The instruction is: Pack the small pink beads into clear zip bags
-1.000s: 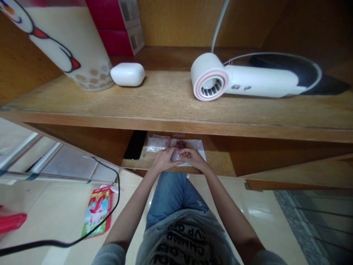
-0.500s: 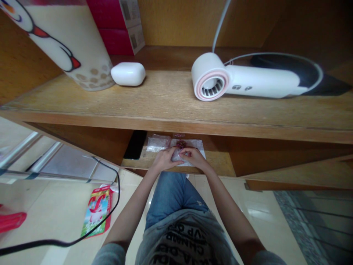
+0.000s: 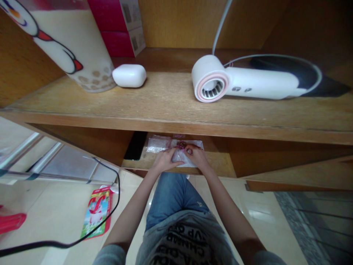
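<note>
Your left hand (image 3: 164, 159) spreads thumb and fingers over the paper (image 3: 199, 143). Your right hand (image 3: 195, 154) curls its fingers beside the reddish pile (image 3: 181, 144) on that paper; I can't tell whether it grips anything.

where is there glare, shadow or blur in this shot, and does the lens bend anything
Head view: glare on the tiled floor at lower right; head view: shadow in the top right corner, above the handheld fan; head view: reddish pile by the right hand too soft to make out; head view: bubble tea cup leaning outward, probably wide-lens stretch.
</note>
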`<state>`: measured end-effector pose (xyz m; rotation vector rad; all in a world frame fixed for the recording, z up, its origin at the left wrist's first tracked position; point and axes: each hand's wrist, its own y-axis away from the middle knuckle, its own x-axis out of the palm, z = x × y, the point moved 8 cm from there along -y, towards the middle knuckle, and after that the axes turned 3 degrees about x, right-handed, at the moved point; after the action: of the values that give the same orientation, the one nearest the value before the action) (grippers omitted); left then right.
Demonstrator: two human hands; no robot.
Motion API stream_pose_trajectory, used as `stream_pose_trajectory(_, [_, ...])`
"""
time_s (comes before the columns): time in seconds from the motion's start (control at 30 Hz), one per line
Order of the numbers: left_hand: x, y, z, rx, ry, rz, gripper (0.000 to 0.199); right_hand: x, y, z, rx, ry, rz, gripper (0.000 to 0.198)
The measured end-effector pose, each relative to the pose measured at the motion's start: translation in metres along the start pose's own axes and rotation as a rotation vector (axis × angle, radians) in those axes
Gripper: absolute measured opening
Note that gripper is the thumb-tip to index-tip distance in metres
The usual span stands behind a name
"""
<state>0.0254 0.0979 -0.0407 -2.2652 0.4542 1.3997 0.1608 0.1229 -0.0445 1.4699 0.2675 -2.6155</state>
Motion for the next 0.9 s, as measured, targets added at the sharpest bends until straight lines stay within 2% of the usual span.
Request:
stream_pose_trajectory(0.57, [0.001, 0.0, 0.002, -0.015, 0.002, 0.016, 0.061, 0.006, 0.003, 0.003, 0.019, -0.008, 0.064, 0.022])
stream_pose_trajectory(0.9, [0.001, 0.0, 0.002, -0.012, 0.017, -0.002, 0.062, 0.015, 0.005, -0.002, 0.004, -0.376, 0.071, 0.02])
